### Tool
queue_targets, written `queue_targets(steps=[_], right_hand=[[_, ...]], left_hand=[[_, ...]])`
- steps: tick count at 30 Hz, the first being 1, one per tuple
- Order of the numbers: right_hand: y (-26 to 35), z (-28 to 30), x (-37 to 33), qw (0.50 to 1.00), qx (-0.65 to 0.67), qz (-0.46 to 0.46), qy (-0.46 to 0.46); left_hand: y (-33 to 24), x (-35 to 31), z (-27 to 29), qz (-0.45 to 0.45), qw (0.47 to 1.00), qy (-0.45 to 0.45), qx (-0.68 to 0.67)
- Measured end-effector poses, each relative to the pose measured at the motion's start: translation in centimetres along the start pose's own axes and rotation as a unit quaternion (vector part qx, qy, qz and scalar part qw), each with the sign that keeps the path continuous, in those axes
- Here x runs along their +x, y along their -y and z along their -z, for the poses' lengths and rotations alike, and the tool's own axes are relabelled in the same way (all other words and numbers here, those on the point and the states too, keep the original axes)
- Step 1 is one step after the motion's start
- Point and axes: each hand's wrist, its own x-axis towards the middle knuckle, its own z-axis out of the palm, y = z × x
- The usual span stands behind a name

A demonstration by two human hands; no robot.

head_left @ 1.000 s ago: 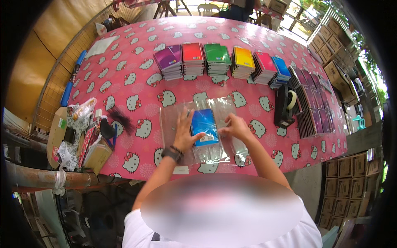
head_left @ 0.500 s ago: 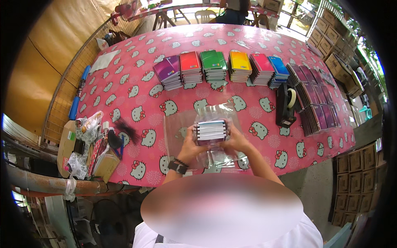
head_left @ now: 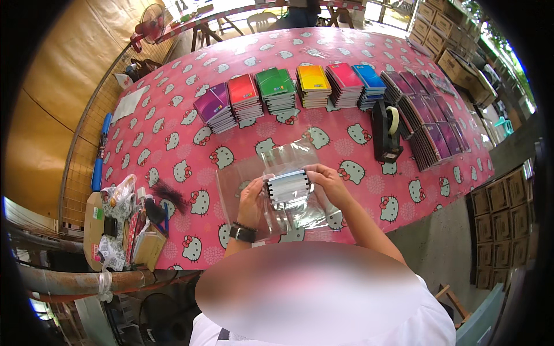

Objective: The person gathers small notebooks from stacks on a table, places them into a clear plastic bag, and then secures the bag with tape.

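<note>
A small stack of spiral notebooks [head_left: 288,187] is held edge-up between my hands, its white page edges and dark bindings showing. My left hand [head_left: 250,202], with a dark watch on the wrist, grips the stack's left end. At the upper right corner, my right hand [head_left: 328,181] pinches the stack between thumb and fingers. Clear plastic sheets [head_left: 236,176] lie beneath the stack and around it on the table. Whether the plastic wraps any part of the stack, I cannot tell.
Notebook piles in purple [head_left: 214,106], red [head_left: 242,89], green [head_left: 276,85], yellow [head_left: 314,79], pink [head_left: 344,76] and blue [head_left: 369,78] line the pink table [head_left: 190,144]. A tape dispenser [head_left: 385,135] stands near purple bundles [head_left: 430,124]. Left lies a box of supplies [head_left: 147,248].
The stack has tilted, its right end now higher. My right hand has shifted up to the stack's upper right corner. The whole view has swung slightly.
</note>
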Motion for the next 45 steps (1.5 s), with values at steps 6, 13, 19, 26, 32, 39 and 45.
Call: queue_targets(steps=[6, 13, 19, 26, 32, 39, 45], right_hand=[[-1.5, -2.8, 0.9, 0.993, 0.082, 0.052, -0.073], [-2.6, -3.5, 0.1, 0.992, 0.107, 0.052, -0.044], [-1.6, -3.6, 0.3, 0.993, 0.006, 0.09, -0.074], [2.6, 1.2, -4.0, 0.893, -0.341, 0.289, 0.049], [2.1, -0.3, -3.3, 0.818, -0.47, 0.296, 0.153], [2.1, -0.4, -1.7, 0.817, -0.463, 0.259, 0.226], [2.4, 0.0, -1.5, 0.822, -0.462, 0.227, 0.245]], left_hand=[[1.4, 1.4, -1.4, -0.066, 0.973, -0.074, 0.207], [1.9, 0.4, -0.7, -0.013, 0.995, -0.056, 0.079], [1.9, 1.1, 0.4, -0.113, 0.975, -0.095, 0.168], [-1.8, -5.0, 1.8, -0.353, 0.771, -0.064, 0.527], [0.1, -5.9, -0.6, -0.32, 0.647, 0.043, 0.691], [-1.6, -4.3, -1.5, -0.318, 0.648, 0.092, 0.686], [-5.7, -2.4, -5.4, -0.356, 0.574, 0.21, 0.707]])
